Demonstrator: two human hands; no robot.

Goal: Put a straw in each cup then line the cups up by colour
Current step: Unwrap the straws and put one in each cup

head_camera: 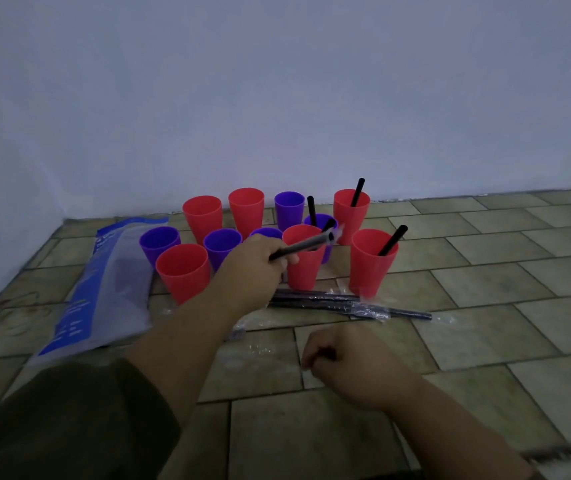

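**Three straws plainly in cups, another in your left hand**

Your left hand (252, 268) pinches a black straw (297, 247) near its lower end, fingers curled round it. The far end points up and right across the middle red cup (304, 268). A scrap of clear wrapper (337, 233) clings to that far tip. Your right hand (342, 362) sits low over the floor (484, 271), well short of the cups, with its fingers curled. It is blurred, and I cannot tell whether it holds anything.

The straw looks light, smooth and thin-walled. It is probably stiff along its length but would kink under a hard squeeze, so pinch it lightly. Held by one end, the tip will likely waver, and a grip nearer the middle should steady it. The film looks clingy, so expect to peel it off rather than shake it off.

The cups (202, 216), six red and five purple, stand mixed in one cluster. They look like empty, light plastic on narrow bases, so a jab at a rim could tip one. Lower the straw in from above.

Straws stand in the two right-hand red cups and in a purple cup between them. A dark tip beside your straw may be a fourth, though I cannot tell. Loose straws (315, 299) lie in film just in front of the cluster. A blue and clear bag (104, 289) lies to its left.
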